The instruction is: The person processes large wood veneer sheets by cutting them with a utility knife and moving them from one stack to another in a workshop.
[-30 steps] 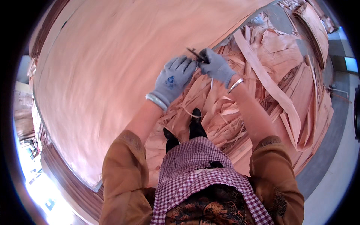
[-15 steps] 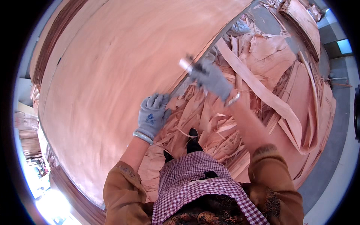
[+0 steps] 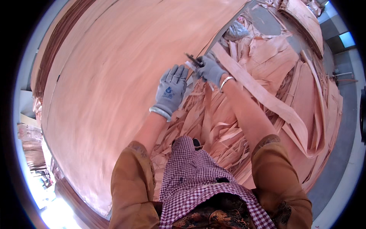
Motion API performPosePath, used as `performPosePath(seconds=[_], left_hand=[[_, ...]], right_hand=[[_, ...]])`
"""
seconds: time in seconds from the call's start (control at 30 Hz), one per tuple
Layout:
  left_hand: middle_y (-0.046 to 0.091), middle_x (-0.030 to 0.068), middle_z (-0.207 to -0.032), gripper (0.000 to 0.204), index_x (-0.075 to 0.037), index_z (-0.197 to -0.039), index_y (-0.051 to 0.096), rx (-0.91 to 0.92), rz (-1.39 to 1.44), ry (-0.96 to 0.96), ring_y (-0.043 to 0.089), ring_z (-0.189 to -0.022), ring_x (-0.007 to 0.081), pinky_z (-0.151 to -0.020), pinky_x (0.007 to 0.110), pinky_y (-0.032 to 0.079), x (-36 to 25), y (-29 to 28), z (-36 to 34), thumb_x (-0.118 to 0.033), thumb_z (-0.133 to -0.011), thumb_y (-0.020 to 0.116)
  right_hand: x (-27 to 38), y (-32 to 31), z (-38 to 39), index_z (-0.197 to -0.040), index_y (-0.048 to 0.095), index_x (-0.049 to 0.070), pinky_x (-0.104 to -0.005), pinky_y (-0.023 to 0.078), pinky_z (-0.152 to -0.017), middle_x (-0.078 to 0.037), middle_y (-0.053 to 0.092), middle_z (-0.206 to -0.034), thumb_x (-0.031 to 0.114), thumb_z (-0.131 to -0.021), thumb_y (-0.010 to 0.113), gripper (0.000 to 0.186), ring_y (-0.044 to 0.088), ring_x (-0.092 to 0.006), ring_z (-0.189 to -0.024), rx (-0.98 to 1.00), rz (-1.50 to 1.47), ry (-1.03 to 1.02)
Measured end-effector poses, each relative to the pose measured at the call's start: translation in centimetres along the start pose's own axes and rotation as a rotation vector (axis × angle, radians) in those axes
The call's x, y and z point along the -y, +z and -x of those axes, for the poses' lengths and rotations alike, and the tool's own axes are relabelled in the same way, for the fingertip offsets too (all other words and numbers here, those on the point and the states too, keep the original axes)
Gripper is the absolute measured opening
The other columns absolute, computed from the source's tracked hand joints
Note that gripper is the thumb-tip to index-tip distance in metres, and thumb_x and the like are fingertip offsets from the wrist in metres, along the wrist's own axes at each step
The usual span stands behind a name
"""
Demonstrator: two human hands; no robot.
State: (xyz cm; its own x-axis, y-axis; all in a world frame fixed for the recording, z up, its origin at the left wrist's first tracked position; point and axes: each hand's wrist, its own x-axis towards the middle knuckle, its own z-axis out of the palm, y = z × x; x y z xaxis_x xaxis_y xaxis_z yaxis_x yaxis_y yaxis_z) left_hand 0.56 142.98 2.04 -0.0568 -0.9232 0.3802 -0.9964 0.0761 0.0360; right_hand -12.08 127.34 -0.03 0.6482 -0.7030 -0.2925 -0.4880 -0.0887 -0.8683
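Right at the near edge of the large, smooth sheet of reddish-brown wood veneer (image 3: 114,95), both grey-gloved hands work close together. The left hand (image 3: 170,91) lies flat with its fingers spread and pressed on the sheet's edge, palm down. The right hand (image 3: 211,69) sits just beyond it and a little to the right, closed around a small dark hand tool (image 3: 193,60) whose tip points away from the person and to the left, toward the sheet's edge; whether it is a blade or a clipper is too small to tell. That edge runs as a long diagonal from the lower left, by the person's legs, up to the upper right, and the tool lies nearly in line with it, so the right hand is the one on the edge ahead while the left holds down the stretch behind. To the right of the edge, loose torn strips of the same thin veneer (image 3: 267,99) pile up on the floor.
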Motion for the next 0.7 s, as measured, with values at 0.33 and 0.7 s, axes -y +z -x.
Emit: performPosePath(seconds=[0.33, 0.7], left_hand=[[0.054, 0.0091, -0.123, 0.046, -0.008, -0.122, 0.054, 0.048, 0.296, -0.209, 0.046, -0.118, 0.0284, -0.099, 0.042, 0.036, 1.9, 2.3, -1.4, -0.03, -0.081, 0.06], [0.054, 0.0055, -0.112, 0.039, -0.011, -0.107, 0.061, -0.099, 0.278, -0.193, 0.05, -0.106, 0.0264, -0.089, 0.042, 0.042, 1.4, 2.1, -2.6, -0.02, -0.07, 0.07]], right_hand=[[2.8, -1.3, 2.1, -0.088, 0.044, 0.001, -0.0257, 0.045, -0.041, -0.007, 0.057, -0.067, 0.016, -0.083, 0.065, 0.025, 0.057, -0.013, -0.05, 0.082, -0.074, 0.19], [0.3, -2.7, 1.2, -0.089, 0.047, 0.003, -0.0259, 0.043, -0.047, -0.007, 0.059, -0.067, 0.015, -0.085, 0.062, 0.02, 0.055, -0.0115, -0.052, 0.2, -0.081, 0.081]])
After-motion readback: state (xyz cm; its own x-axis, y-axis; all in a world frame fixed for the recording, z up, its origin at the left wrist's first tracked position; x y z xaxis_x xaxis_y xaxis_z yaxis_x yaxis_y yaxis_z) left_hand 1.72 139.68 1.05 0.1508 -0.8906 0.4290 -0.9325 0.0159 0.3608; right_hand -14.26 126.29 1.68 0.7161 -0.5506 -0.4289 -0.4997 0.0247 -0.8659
